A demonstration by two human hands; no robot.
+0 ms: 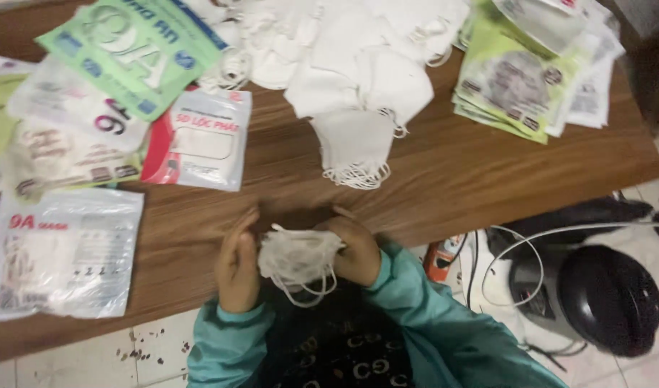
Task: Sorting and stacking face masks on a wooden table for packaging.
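While the counter point(444, 179) is carrying everything, a clear flat packet point(60, 255) is lying left of the hands. The left hand point(237, 262) and right hand point(357, 250) are pressing a bundle of white masks point(299, 260) between them at the near edge, fingers curling around it. A black helmet point(608, 298) is sitting on the floor right of that bundle.
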